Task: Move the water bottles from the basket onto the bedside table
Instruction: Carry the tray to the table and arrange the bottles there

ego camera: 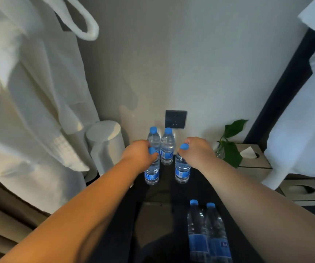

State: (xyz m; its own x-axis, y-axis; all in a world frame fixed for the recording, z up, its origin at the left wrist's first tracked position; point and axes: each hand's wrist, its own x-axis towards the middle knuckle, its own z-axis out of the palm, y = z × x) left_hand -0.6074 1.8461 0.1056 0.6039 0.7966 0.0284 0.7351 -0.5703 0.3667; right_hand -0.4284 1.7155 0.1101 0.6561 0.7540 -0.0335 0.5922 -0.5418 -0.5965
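Left hand (140, 153) closed around neck of a bottle (152, 172) standing on the dark table (164, 190). Right hand (197, 150) gripping another upright bottle (182, 170) by the neck. Two more bottles (167, 147) upright just beyond both hands; two bottles (208, 232) below right forearm, basket not discernible.

both bare forearms reach forward, roughly parallel. the left hand (140, 153) is curled closed, knuckles up, fingers wrapped tight. the right hand (197, 149) is likewise clenched, wrist bent slightly inward.
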